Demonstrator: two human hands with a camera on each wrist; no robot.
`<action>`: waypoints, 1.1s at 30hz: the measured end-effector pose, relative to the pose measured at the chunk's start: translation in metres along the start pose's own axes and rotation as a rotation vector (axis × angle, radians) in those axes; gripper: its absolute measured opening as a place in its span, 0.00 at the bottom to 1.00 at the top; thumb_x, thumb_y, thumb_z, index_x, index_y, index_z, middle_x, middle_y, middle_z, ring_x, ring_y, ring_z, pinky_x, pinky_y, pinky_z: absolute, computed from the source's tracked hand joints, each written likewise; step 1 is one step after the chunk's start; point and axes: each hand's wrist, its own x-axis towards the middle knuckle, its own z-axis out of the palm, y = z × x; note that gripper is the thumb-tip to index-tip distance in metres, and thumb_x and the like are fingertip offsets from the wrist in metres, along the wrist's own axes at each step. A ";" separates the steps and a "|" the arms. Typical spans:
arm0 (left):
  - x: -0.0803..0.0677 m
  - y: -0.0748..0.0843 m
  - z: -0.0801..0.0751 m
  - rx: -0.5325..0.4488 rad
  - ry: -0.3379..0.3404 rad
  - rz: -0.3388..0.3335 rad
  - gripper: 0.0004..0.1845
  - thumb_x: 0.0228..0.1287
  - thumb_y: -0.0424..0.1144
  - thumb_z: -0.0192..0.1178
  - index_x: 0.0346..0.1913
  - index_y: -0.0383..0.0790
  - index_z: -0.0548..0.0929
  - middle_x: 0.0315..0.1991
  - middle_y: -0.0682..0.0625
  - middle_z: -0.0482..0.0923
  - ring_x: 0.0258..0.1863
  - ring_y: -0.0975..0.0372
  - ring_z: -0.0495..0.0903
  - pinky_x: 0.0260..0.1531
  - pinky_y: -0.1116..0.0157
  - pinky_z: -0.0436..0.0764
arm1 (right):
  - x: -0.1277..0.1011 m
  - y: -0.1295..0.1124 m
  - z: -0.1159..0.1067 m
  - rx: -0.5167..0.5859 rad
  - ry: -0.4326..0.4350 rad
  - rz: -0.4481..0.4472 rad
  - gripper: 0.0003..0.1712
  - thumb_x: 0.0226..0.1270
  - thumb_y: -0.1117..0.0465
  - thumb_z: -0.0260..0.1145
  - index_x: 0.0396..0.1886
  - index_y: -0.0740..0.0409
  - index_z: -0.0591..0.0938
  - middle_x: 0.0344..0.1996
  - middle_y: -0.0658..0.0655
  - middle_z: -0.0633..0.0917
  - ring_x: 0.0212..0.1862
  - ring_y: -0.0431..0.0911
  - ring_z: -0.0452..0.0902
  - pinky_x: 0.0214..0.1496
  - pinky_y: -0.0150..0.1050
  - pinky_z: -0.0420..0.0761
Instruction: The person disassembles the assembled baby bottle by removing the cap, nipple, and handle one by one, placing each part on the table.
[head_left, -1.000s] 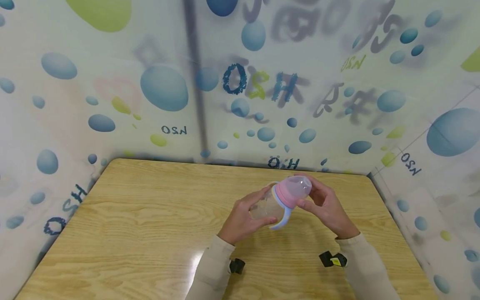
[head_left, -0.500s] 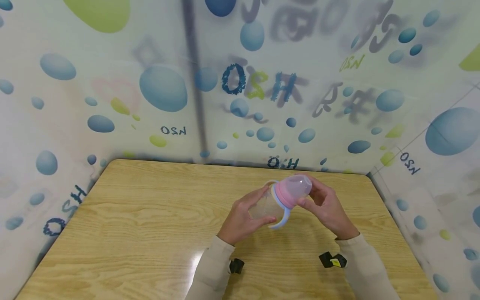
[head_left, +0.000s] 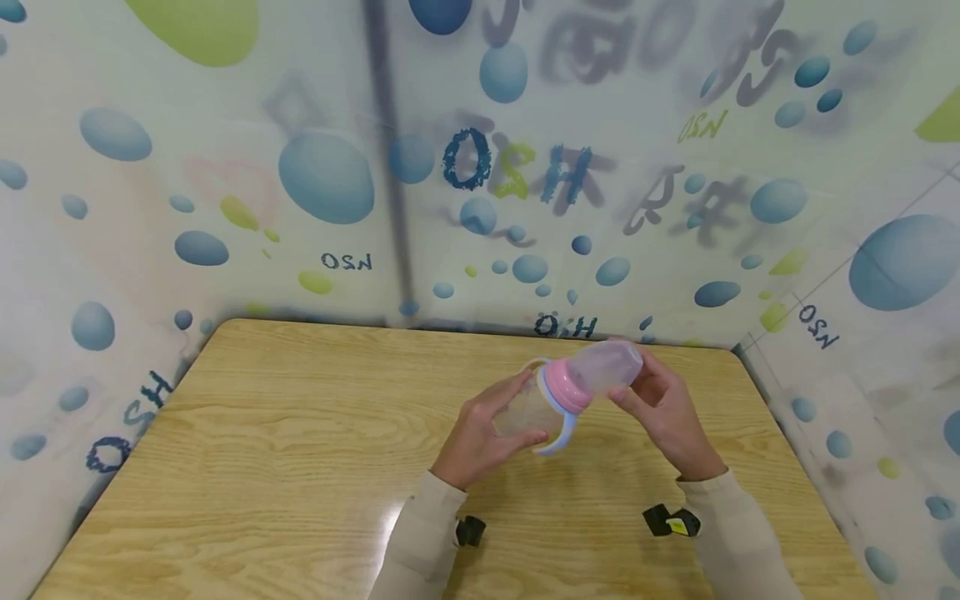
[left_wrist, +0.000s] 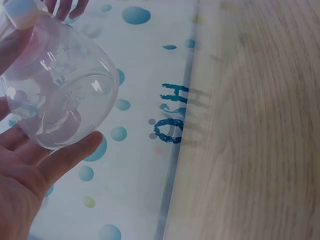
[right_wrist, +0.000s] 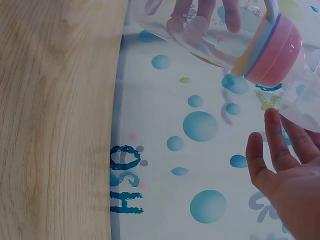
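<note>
A clear baby bottle (head_left: pixel 522 410) is held tilted above the table by my left hand (head_left: pixel 477 435), its fingers and thumb around the body. The bottle has a pink collar (head_left: pixel 567 387) and a pale blue handle (head_left: pixel 561 435). My right hand (head_left: pixel 670 414) pinches a translucent domed cap (head_left: pixel 611 367), which sits out past the collar at the bottle's upper end. In the left wrist view, the bottle's round base (left_wrist: pixel 87 110) faces the camera. The right wrist view has the cap (right_wrist: pixel 300 107) at its right edge, with right-hand fingers (right_wrist: pixel 275 145) against it.
A wooden table (head_left: pixel 300 450) lies beneath both hands. Its back edge meets a white wall (head_left: pixel 442 92) printed with blue and green drops and letters. Side walls stand left and right. A small black device (head_left: pixel 471 531) is on the left wrist, another (head_left: pixel 671 521) on the right.
My right hand has drawn the cap to the right and slightly up, away from the pink collar. The left hand and bottle have shifted only slightly left.
</note>
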 end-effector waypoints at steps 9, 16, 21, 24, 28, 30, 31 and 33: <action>-0.002 0.000 -0.001 0.016 0.010 -0.014 0.41 0.53 0.43 0.77 0.71 0.40 0.72 0.67 0.49 0.73 0.65 0.58 0.73 0.57 0.54 0.78 | -0.003 -0.001 -0.001 0.056 0.092 -0.005 0.27 0.71 0.76 0.59 0.68 0.67 0.69 0.55 0.57 0.79 0.54 0.46 0.78 0.53 0.33 0.80; -0.002 0.000 -0.002 0.016 0.011 0.004 0.42 0.53 0.42 0.76 0.71 0.39 0.71 0.68 0.48 0.73 0.65 0.57 0.73 0.58 0.53 0.78 | -0.006 0.002 -0.005 0.078 0.151 -0.028 0.27 0.73 0.74 0.57 0.70 0.64 0.68 0.53 0.54 0.79 0.52 0.44 0.76 0.52 0.31 0.80; -0.002 0.000 -0.002 0.014 0.010 0.008 0.42 0.53 0.42 0.77 0.71 0.40 0.71 0.68 0.48 0.73 0.65 0.57 0.73 0.57 0.52 0.78 | -0.007 0.007 -0.010 0.085 0.225 -0.016 0.26 0.72 0.75 0.58 0.68 0.65 0.70 0.51 0.53 0.79 0.50 0.43 0.76 0.51 0.31 0.80; -0.002 0.000 -0.002 0.011 0.009 0.009 0.42 0.53 0.43 0.77 0.71 0.40 0.71 0.68 0.49 0.72 0.65 0.57 0.73 0.56 0.53 0.79 | -0.008 0.013 -0.010 0.056 0.267 0.033 0.26 0.70 0.74 0.61 0.66 0.67 0.71 0.52 0.53 0.80 0.50 0.44 0.77 0.51 0.31 0.81; -0.002 0.001 -0.003 0.003 0.006 0.005 0.42 0.53 0.43 0.77 0.71 0.40 0.71 0.68 0.49 0.72 0.65 0.58 0.73 0.55 0.55 0.80 | -0.009 0.024 -0.007 -0.088 0.286 0.113 0.26 0.68 0.70 0.66 0.64 0.67 0.72 0.52 0.52 0.82 0.50 0.41 0.78 0.51 0.28 0.80; -0.002 0.001 -0.003 0.003 0.007 0.001 0.42 0.53 0.43 0.77 0.71 0.40 0.71 0.68 0.50 0.72 0.65 0.58 0.73 0.55 0.55 0.80 | -0.010 0.031 -0.005 -0.184 0.267 0.145 0.27 0.68 0.67 0.68 0.65 0.65 0.72 0.53 0.54 0.82 0.50 0.40 0.78 0.50 0.27 0.79; -0.002 0.001 -0.003 0.003 0.008 -0.001 0.42 0.53 0.43 0.77 0.71 0.40 0.71 0.68 0.49 0.72 0.65 0.58 0.73 0.55 0.54 0.80 | -0.011 0.034 -0.004 -0.234 0.254 0.161 0.28 0.67 0.65 0.69 0.65 0.64 0.73 0.53 0.56 0.81 0.51 0.40 0.78 0.50 0.27 0.79; -0.003 0.002 -0.003 0.004 0.010 -0.007 0.42 0.53 0.43 0.77 0.71 0.40 0.71 0.68 0.49 0.72 0.65 0.58 0.73 0.55 0.54 0.79 | -0.013 0.040 -0.002 -0.320 0.227 0.192 0.31 0.66 0.62 0.71 0.67 0.63 0.72 0.56 0.59 0.80 0.53 0.42 0.77 0.51 0.31 0.78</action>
